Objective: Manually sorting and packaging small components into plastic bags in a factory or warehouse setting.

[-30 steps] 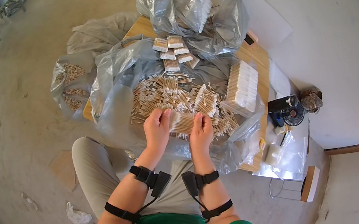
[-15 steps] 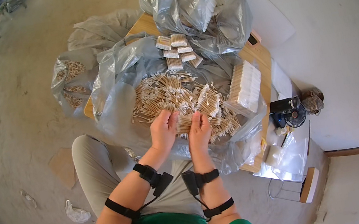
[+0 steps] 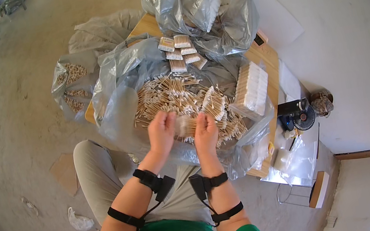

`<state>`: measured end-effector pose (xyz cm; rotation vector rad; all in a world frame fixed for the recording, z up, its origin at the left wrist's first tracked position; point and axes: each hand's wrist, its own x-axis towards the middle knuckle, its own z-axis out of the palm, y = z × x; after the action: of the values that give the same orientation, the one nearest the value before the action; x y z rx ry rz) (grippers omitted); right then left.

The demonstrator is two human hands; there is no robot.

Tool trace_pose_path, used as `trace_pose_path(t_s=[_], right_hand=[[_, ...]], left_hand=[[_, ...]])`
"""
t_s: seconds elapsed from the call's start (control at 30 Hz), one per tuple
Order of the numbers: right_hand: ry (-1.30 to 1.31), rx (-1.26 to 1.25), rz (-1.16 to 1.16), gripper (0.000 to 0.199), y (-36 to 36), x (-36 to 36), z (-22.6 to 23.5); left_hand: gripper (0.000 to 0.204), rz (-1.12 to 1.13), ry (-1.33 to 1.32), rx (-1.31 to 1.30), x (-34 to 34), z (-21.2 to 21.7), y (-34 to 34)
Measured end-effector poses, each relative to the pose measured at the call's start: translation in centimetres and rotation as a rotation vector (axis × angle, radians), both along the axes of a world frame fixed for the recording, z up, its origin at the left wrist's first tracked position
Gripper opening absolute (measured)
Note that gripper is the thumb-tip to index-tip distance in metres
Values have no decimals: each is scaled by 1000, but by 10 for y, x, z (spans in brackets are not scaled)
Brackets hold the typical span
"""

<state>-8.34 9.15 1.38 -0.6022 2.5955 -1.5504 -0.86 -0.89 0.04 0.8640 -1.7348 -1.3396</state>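
Note:
Between my hands is a small clear bag of cotton swabs (image 3: 186, 127), blurred by motion at its left end. My right hand (image 3: 205, 131) is closed on the bag's right side. My left hand (image 3: 162, 130) has its fingers pinched at the bag's left end. Beyond them lies a heap of loose cotton swabs (image 3: 162, 97) with wooden sticks and white tips, inside a large grey plastic bag (image 3: 113, 86) with its mouth spread wide. Several packed bundles of swabs (image 3: 182, 42) sit behind the heap. To its right stands a stack of filled packs (image 3: 250, 88).
Under the bags is a wooden table (image 3: 266, 59). Another grey plastic bag (image 3: 199, 1) stands at the back, and a bag of swabs (image 3: 71, 83) at the left. A small fan (image 3: 304, 119) and a dark cylinder (image 3: 291, 107) are at the right.
My left hand has moved a little to the left, away from my right hand. More of the clear bag now shows between them. My right hand has stayed nearly in place.

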Motion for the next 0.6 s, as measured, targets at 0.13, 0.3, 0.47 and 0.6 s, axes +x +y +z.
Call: trace_pose_path(t_s=[0.13,0.3,0.47,0.6], right_hand=[[-64,-94,-143,36,13,-23,5],[-275,-233,-197,32,15,-60,14],[-206,-576,-146,34,15,-105,28],[278,188,55,28,18,-93,18]], left_hand=[[28,83,-33,-45,3,-7,-36],[31,78,-125,-38,-3,-34,-63],[29,-10,-169,-6,-8,-38,-61],[29,0,-115,-13,-5,-35,-60]])
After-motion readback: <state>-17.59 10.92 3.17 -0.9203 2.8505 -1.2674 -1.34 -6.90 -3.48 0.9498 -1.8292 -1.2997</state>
